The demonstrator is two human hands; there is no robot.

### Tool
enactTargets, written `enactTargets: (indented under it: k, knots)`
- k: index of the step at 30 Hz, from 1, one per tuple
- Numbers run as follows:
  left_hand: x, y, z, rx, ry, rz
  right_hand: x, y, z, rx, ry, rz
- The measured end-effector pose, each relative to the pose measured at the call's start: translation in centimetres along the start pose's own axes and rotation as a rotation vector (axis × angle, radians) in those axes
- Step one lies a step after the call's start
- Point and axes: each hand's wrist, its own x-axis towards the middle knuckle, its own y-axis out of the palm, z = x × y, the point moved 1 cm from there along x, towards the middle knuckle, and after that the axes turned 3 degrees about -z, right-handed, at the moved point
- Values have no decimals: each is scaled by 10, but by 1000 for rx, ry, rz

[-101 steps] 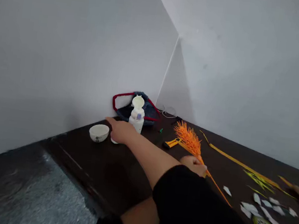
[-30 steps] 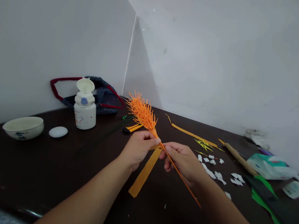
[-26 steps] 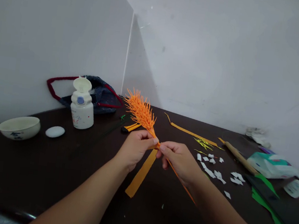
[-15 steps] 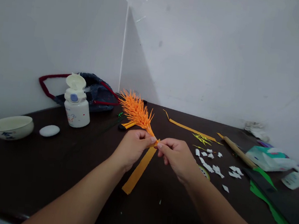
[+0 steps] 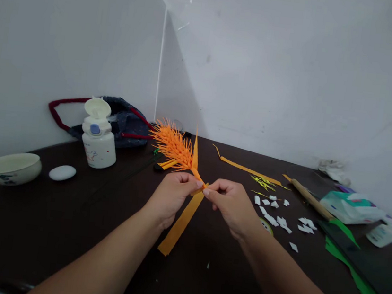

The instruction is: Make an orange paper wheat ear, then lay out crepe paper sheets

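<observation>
An orange paper wheat ear [image 5: 173,145] with spiky bristles slants up to the left above the dark table. Its stem base is pinched between the thumb and fingers of my left hand [image 5: 176,194]. My right hand [image 5: 234,202] is closed at the same stem end, its thumb and forefinger pressed together there. A long orange-yellow paper strip [image 5: 181,226] hangs from beneath the fingers toward me. One pointed orange strip [image 5: 195,154] stands up beside the ear. Exactly how strip and stem join is hidden by my fingertips.
At left are a bowl [image 5: 11,168], a white egg-shaped object [image 5: 62,173], a bottle [image 5: 99,147] and a denim bag [image 5: 130,129]. To the right lie white paper scraps [image 5: 282,223], yellow-green slivers [image 5: 262,181], an orange strip [image 5: 246,168], a brown roll [image 5: 311,199] and green paper [image 5: 362,277].
The wheat ear has turned slightly leftward, and a pointed strip now stands up beside it. Both hands stay pinched at the stem. The whole view has shifted a little.
</observation>
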Motion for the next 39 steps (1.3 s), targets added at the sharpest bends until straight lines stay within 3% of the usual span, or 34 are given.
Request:
enactTargets:
  k: [11,17,27,39]
  knots:
    - [-1,1,1,-106,24,-4,0,2,0,124,6,-15]
    - [0,0,1,-98,60,-9,-1,5,2,214,58,115]
    - [-3,1,2,-4,68,-65,-1,5,5,89,25,-28]
    - [-7,8,2,-203,26,-82,-4,9,5,286,34,-59]
